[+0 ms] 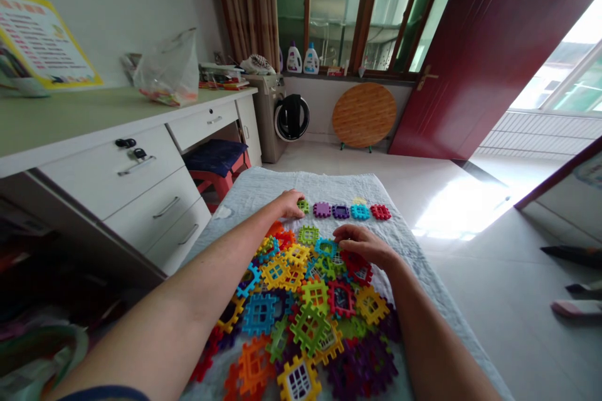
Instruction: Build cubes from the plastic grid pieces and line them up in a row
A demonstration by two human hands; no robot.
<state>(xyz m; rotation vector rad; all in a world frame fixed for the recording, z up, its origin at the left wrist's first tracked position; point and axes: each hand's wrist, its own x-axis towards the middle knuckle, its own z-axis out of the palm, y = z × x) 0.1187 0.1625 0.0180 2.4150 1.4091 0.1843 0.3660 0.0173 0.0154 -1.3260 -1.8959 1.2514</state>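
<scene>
At the far side of the cloth, my left hand (289,203) has its thumb and fingers on a small green plastic building piece (303,206), at the left end of a row. To its right lie a purple piece (322,209), a dark violet piece (340,211), a light blue piece (360,212) and a red piece (380,212), with small gaps between. My right hand (360,240) hovers low over the upper right of a loose pile, fingers loosely bent, nothing visible in them. Its fingertips are beside a blue frame piece (325,247); a red frame piece (357,267) lies under the palm.
Interlocking window-like pieces in several colours cover the near part of the cloth-covered table (263,185). On the left stands a desk with drawers (164,205) and a plastic bag (172,72). Beyond are a stool (216,160), a washing machine (270,116) and a round wooden tabletop (364,114).
</scene>
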